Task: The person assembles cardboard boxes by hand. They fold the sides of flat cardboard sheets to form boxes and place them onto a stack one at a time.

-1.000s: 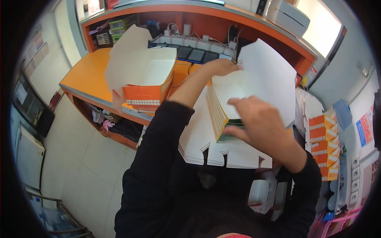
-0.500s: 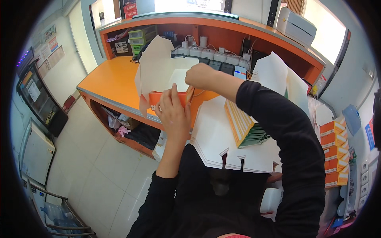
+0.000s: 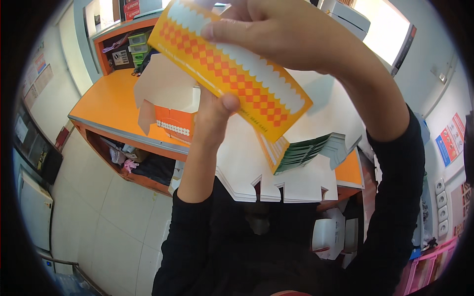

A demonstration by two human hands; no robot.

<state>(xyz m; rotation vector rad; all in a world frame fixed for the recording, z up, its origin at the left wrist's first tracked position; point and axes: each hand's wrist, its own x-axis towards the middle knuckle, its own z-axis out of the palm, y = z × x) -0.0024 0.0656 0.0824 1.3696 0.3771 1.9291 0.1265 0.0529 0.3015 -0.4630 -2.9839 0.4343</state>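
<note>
Raised close in front of me is a patterned cardboard piece (image 3: 232,74), yellow with orange diamonds and a white scalloped band. My right hand (image 3: 276,37) grips its upper side, thumb across the printed face; the other fingers are partly cut off by the view's top. My left hand (image 3: 210,118) pinches its lower edge, thumb in front and fingers hidden behind. Beyond my left wrist, a partly folded box (image 3: 173,123) with an orange front and raised white flaps stands on the counter. Under the piece lie stacked flat white box blanks (image 3: 247,163) and a bundle of green-and-yellow cardboard (image 3: 301,153).
The orange counter (image 3: 101,96) extends left, with green drawers (image 3: 138,47) and a safe (image 3: 120,57) in its back shelf. A white printer (image 3: 348,18) stands at the back right. Below the counter is a white container (image 3: 324,234). A pink basket (image 3: 429,266) stands at lower right.
Both hands have left the partly folded box. The patterned cardboard piece is now held up between them, close to the camera. The view has turned right, so the counter appears further left.
</note>
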